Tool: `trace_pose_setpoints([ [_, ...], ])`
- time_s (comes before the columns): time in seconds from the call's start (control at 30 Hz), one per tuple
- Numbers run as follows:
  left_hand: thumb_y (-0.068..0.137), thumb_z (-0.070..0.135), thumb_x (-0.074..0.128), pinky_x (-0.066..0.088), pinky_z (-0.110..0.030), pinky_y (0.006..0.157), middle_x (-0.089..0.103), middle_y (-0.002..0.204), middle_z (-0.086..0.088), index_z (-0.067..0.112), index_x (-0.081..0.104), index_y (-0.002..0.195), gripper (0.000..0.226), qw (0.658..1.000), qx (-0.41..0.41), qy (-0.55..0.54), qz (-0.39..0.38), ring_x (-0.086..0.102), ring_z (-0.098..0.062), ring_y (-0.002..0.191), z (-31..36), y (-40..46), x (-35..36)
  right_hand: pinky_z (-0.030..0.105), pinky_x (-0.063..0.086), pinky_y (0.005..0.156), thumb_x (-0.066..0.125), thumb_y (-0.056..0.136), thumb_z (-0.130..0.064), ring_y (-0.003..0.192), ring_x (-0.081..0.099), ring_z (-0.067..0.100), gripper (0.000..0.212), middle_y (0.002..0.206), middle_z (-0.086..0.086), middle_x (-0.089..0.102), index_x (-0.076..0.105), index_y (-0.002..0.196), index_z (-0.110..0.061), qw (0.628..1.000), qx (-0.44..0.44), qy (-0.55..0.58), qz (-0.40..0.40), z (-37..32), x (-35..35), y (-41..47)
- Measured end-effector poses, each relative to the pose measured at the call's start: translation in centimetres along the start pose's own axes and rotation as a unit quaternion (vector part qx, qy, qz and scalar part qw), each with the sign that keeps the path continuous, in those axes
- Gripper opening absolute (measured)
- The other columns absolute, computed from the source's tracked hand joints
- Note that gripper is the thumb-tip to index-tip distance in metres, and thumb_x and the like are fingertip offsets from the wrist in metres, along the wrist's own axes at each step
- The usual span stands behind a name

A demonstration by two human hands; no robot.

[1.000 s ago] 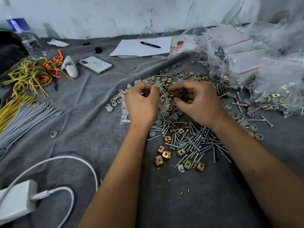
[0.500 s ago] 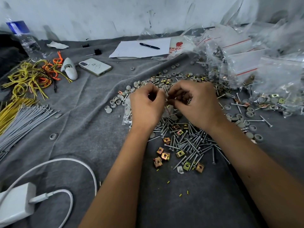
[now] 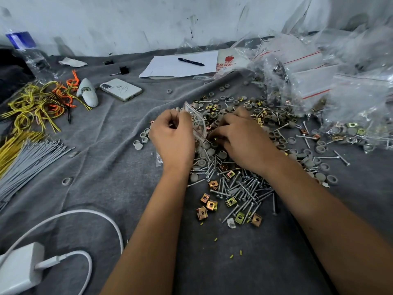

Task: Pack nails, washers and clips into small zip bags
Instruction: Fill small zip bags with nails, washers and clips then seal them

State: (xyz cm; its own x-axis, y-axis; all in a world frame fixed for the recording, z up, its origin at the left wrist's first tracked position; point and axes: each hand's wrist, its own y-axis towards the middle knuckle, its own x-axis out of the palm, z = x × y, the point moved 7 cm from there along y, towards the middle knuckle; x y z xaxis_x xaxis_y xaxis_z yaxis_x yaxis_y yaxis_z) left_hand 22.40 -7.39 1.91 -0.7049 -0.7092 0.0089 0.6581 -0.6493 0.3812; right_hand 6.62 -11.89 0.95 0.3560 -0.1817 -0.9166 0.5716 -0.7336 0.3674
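A small clear zip bag [image 3: 196, 122], red-striped and already holding hardware, is gripped by the curled left hand [image 3: 173, 138] above the pile's centre. At its 3 o'clock, the right hand [image 3: 244, 138] is lowered onto the pile, its fingertips hidden, so its grasp cannot be told.

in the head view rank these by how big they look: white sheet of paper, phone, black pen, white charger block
1. white sheet of paper
2. white charger block, though it lies nearest the camera, which inflates it
3. phone
4. black pen
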Motion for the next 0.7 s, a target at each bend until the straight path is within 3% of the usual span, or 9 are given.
trace_pose_setpoints([
  [0.27, 0.089, 0.004, 0.060, 0.036, -0.035, 0.060, 0.044, 0.062, -0.012, -0.013, 0.050, 0.068, 0.029, 1.000, -0.023, -0.006, -0.012, 0.039, -0.020, 0.061, -0.7, 0.1, 0.4, 0.041, 0.042, 0.100, 0.070, 0.094, -0.034, 0.117, 0.040, 0.023, 0.028, 0.105, -0.004, 0.055, 0.073, 0.116, -0.017, 0.999, 0.029, 0.027, -0.037, 1.1, 0.3, 0.4],
  [0.43, 0.088, 0.006, 0.061, 0.040, -0.044, 0.059, 0.046, 0.062, -0.012, -0.012, 0.052, 0.068, 0.029, 1.000, -0.026, -0.005, -0.008, 0.041, -0.022, 0.061, -0.9, 0.2, 0.5, 0.048, 0.040, 0.106, 0.068, 0.095, -0.037, 0.119, 0.038, 0.021, 0.030, 0.115, -0.002, 0.055, 0.069, 0.122, -0.024, 0.994, 0.020, 0.060, -0.088, 0.8, 0.6, -0.1],
  [0.7, 0.085, 0.009, 0.060, 0.036, -0.041, 0.059, 0.042, 0.059, -0.008, -0.006, 0.049, 0.063, 0.029, 0.999, -0.038, -0.009, -0.013, 0.039, -0.022, 0.061, -1.3, 0.2, 0.7, 0.052, 0.040, 0.104, 0.066, 0.096, -0.032, 0.116, 0.044, 0.020, 0.022, 0.117, -0.003, 0.061, 0.068, 0.116, -0.024, 0.992, 0.000, 0.052, -0.117, 0.0, 0.8, -0.3],
])
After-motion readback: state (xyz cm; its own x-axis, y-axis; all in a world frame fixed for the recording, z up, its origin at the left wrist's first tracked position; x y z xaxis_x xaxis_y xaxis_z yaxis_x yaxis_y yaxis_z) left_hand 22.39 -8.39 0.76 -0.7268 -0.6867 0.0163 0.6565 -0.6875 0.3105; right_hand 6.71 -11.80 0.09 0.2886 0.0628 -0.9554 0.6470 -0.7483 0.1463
